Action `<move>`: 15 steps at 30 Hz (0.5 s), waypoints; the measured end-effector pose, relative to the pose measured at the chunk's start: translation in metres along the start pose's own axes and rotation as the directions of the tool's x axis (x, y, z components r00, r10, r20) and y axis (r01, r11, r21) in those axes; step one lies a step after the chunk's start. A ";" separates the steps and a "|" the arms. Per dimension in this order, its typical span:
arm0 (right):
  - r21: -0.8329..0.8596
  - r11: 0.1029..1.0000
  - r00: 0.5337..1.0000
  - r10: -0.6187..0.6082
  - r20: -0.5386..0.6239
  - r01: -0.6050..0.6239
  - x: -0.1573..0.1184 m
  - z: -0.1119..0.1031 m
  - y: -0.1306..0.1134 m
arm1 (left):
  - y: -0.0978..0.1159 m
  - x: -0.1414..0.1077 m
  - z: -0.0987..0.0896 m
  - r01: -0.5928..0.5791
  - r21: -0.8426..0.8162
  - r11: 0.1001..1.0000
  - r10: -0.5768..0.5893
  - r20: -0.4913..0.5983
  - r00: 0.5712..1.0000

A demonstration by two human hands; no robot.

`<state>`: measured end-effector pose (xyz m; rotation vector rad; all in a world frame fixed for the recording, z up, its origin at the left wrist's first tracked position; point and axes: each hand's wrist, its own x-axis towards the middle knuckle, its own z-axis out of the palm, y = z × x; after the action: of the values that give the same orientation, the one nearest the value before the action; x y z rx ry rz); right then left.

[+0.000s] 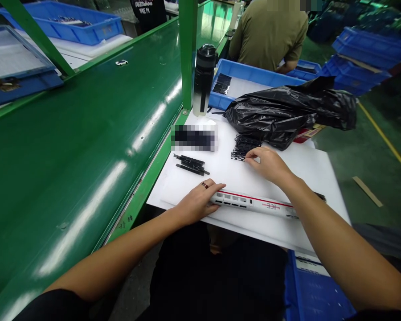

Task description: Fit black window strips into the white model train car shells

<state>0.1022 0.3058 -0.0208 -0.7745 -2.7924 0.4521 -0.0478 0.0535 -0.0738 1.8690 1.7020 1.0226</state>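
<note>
My left hand (197, 203), with a ring on one finger, lies over the end of a white model ICE train carriage (254, 204) with a red stripe and grey windows, holding it down on a white foam board (287, 223). My right hand (265, 166) reaches forward, its fingertips at the edge of a pile of small black plastic parts (245, 147). Further left on the board lie several longer black strips (191, 165), out of reach of either hand's fingers. A pixelated patch (194, 137) hides whatever lies beside them.
A crumpled black plastic bag (287, 113) and a black-and-clear bottle (203, 78) stand beyond the board. A green conveyor belt (80, 147) runs along the left. A blue tray (240, 76) holds black parts, a co-worker (269, 35) sits behind it, and a blue crate (316, 290) stands below right.
</note>
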 end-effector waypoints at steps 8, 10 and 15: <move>0.225 0.931 0.957 -0.291 -0.020 0.288 -0.072 -0.016 -0.083 | -0.001 0.005 -0.006 0.094 -0.111 0.989 -0.091 0.039 0.995; 0.197 0.926 0.944 -0.329 0.001 0.322 -0.086 -0.008 -0.089 | -0.002 0.005 -0.007 0.102 -0.128 0.987 -0.097 0.046 0.994; 0.232 0.925 0.952 -0.305 -0.014 0.300 -0.096 0.006 -0.083 | -0.003 0.004 -0.007 0.044 -0.104 0.994 -0.039 0.051 0.998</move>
<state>0.1427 0.1857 -0.0092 -0.2815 -2.7439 0.7127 -0.0554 0.0566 -0.0708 1.7706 1.6210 1.0212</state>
